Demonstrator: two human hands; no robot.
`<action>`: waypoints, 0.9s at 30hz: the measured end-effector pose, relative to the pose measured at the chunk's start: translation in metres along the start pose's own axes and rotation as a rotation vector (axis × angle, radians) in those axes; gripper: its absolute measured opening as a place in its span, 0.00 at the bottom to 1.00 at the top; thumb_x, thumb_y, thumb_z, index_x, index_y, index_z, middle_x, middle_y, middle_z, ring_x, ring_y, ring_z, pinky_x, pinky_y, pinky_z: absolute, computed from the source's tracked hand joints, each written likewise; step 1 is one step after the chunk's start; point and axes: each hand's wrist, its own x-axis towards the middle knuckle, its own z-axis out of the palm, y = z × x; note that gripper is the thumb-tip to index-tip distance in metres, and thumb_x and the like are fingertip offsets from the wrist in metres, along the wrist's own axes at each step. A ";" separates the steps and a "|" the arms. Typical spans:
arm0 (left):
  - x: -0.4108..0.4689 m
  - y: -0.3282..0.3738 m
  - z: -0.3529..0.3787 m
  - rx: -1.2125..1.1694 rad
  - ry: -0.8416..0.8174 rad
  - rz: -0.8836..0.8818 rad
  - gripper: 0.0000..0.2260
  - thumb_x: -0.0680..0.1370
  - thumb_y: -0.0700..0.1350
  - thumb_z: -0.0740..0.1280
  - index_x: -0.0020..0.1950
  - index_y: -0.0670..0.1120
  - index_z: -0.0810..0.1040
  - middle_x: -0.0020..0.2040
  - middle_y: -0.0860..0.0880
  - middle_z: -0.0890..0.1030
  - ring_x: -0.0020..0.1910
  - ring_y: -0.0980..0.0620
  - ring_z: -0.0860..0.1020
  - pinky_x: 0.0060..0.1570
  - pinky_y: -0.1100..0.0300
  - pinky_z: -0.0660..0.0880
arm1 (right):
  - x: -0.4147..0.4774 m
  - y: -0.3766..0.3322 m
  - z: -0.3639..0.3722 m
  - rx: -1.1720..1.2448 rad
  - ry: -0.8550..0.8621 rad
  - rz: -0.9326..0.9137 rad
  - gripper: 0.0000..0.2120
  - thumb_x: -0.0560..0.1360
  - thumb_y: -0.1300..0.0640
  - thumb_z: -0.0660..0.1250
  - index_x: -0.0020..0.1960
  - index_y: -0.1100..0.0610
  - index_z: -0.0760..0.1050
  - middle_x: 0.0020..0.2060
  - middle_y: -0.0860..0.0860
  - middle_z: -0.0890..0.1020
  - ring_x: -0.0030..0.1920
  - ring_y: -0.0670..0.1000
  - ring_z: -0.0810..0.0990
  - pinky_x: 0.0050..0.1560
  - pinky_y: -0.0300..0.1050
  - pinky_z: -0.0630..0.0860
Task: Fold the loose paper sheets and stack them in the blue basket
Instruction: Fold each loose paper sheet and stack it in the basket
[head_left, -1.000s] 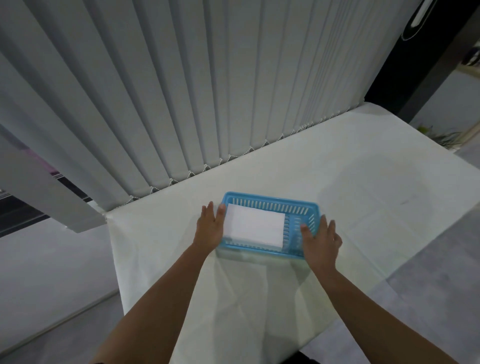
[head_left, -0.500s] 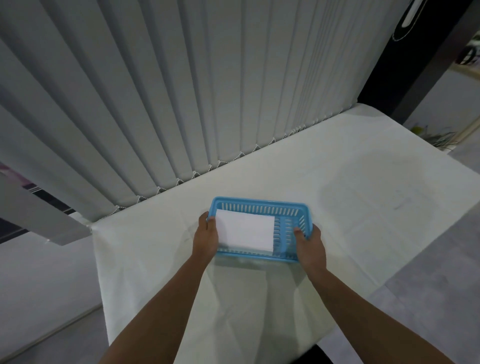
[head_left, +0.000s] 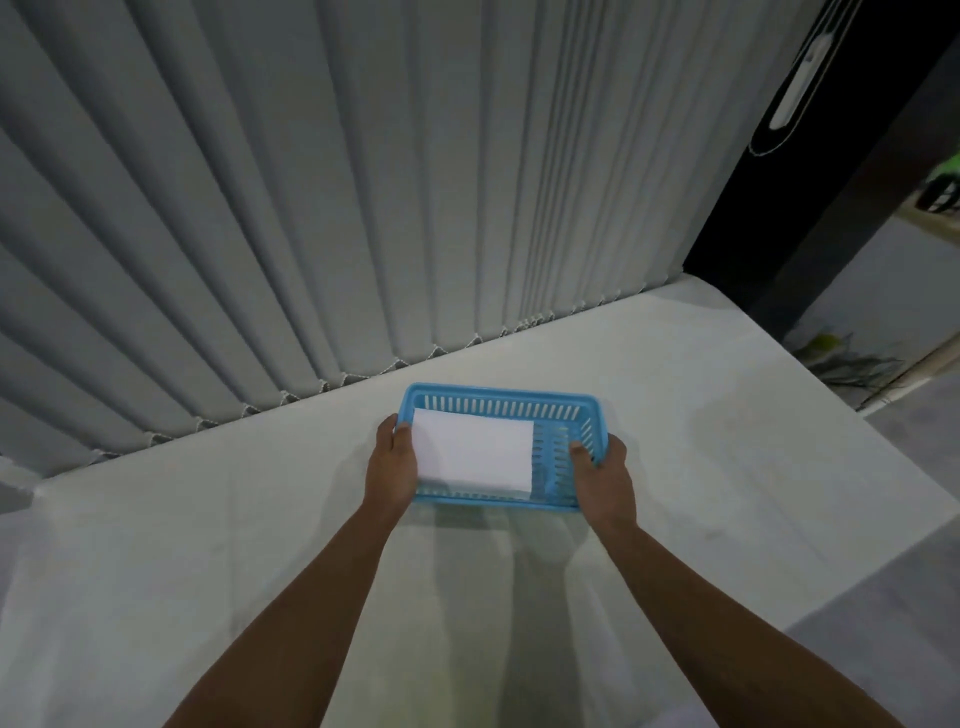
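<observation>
A blue slatted plastic basket (head_left: 498, 401) sits on the white table, near its back edge. Folded white paper (head_left: 474, 449) lies stacked in the basket's left part; the right part shows bare blue slats. My left hand (head_left: 390, 465) grips the basket's left end, thumb over the rim beside the paper. My right hand (head_left: 605, 478) grips the right end, thumb hooked inside the rim. No loose sheets show on the table.
The table (head_left: 727, 467) is covered with a white cloth. Grey vertical blinds (head_left: 311, 208) hang right behind it. A dark pillar (head_left: 810, 182) stands at the back right. The table's right edge drops to a grey floor (head_left: 909, 597).
Both hands went from resting open against the basket's ends to gripping them. The basket with the paper has shifted a little away from me, toward the blinds.
</observation>
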 end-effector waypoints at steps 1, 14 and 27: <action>0.000 0.008 0.018 -0.020 0.004 -0.011 0.19 0.83 0.51 0.51 0.73 0.49 0.65 0.68 0.44 0.73 0.64 0.43 0.72 0.64 0.51 0.67 | 0.018 0.000 -0.012 -0.016 0.003 -0.007 0.20 0.79 0.46 0.60 0.65 0.56 0.63 0.46 0.51 0.78 0.40 0.51 0.77 0.45 0.45 0.71; 0.045 0.085 0.197 -0.233 -0.001 -0.144 0.23 0.82 0.51 0.53 0.77 0.50 0.55 0.72 0.45 0.68 0.67 0.42 0.70 0.69 0.48 0.65 | 0.241 -0.026 -0.102 -0.271 -0.030 -0.150 0.20 0.78 0.43 0.57 0.61 0.56 0.69 0.51 0.54 0.80 0.51 0.57 0.79 0.51 0.50 0.74; 0.075 0.105 0.278 -0.262 -0.042 -0.173 0.24 0.82 0.51 0.53 0.77 0.51 0.51 0.72 0.46 0.66 0.67 0.44 0.70 0.69 0.44 0.66 | 0.352 -0.016 -0.116 -0.417 -0.045 -0.181 0.25 0.79 0.40 0.53 0.66 0.56 0.70 0.54 0.55 0.80 0.49 0.57 0.78 0.46 0.46 0.71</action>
